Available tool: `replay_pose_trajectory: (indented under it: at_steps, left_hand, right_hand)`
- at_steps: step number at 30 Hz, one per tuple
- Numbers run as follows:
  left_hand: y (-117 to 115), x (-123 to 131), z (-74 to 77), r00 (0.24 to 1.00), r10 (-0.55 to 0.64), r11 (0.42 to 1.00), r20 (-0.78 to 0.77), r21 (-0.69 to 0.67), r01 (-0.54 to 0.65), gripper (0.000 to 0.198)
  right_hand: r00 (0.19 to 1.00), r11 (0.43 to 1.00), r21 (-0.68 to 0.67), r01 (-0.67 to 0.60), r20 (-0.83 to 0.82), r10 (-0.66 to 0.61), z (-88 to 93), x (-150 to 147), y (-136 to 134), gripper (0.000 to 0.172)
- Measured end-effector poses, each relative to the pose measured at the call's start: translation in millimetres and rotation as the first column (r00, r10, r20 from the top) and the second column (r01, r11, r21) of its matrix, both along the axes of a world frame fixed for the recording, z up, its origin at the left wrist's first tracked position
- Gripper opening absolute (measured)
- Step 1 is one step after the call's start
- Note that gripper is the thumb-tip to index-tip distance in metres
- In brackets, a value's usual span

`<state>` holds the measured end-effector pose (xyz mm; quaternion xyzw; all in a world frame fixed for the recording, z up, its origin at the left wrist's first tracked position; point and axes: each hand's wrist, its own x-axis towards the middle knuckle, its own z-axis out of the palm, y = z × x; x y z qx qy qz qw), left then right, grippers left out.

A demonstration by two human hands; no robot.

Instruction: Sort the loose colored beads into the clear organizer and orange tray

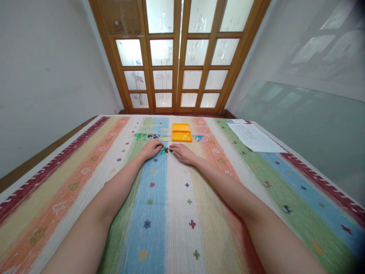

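Note:
Both my arms reach far forward over a striped rug (176, 213). My left hand (151, 147) and my right hand (182, 152) lie palm down on either side of a small heap of mixed coloured pieces (165, 150), green and dark red among them. The fingertips of both hands touch the heap, with the fingers bent over it. Whether either hand pinches a piece is too small to tell. Just beyond the hands lies a clear tray row holding green pieces (140, 136), dark pieces (153, 136) and blue pieces (197, 137), with an orange box (181, 133) in the middle.
A white printed sheet (254, 137) lies on the rug at the far right. Wooden glazed doors (179, 57) stand behind the rug's far edge. A pane of glass (299, 125) leans along the right wall. A white wall runs along the left.

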<state>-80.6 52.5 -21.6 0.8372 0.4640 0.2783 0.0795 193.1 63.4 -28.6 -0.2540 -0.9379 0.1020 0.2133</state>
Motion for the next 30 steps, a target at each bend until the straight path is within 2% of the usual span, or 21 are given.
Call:
replay_pose_trajectory:
  at_steps: [6,11,16,21,24,30]
  left_hand:
    - [-0.7,0.0,0.5,1.000,0.002,1.000,-0.002,0.004,-0.002,0.023]
    - [0.0,-0.2,1.2,1.000,-0.011,1.000,0.000,0.001,0.011,0.024]
    - [-0.5,-0.5,0.8,1.000,-0.024,1.000,0.010,0.010,0.024,0.024]
    - [-2.1,0.5,2.7,1.000,-0.012,1.000,0.004,-0.006,0.012,0.024]
    - [-3.0,1.6,4.4,1.000,-0.002,1.000,-0.002,-0.015,0.002,0.023]
    - [-3.6,1.8,5.3,1.000,-0.005,1.000,0.006,-0.029,0.005,0.023]
  right_hand:
    - [1.000,0.999,0.042,0.004,0.024,-0.005,-2.5,-0.8,-0.5,0.042]
    - [0.999,0.996,0.087,0.031,-0.031,-0.028,0.3,1.0,-1.9,0.042]
    - [0.959,0.969,0.104,0.224,-0.200,-0.200,3.2,11.4,9.7,0.045]
    - [0.822,0.883,0.048,0.467,-0.391,-0.414,-0.5,28.3,30.2,0.048]
    - [0.787,0.861,0.008,0.509,-0.410,-0.462,-5.0,35.0,39.0,0.049]
    - [0.777,0.857,-0.050,0.512,-0.399,-0.487,-10.2,37.5,43.8,0.048]
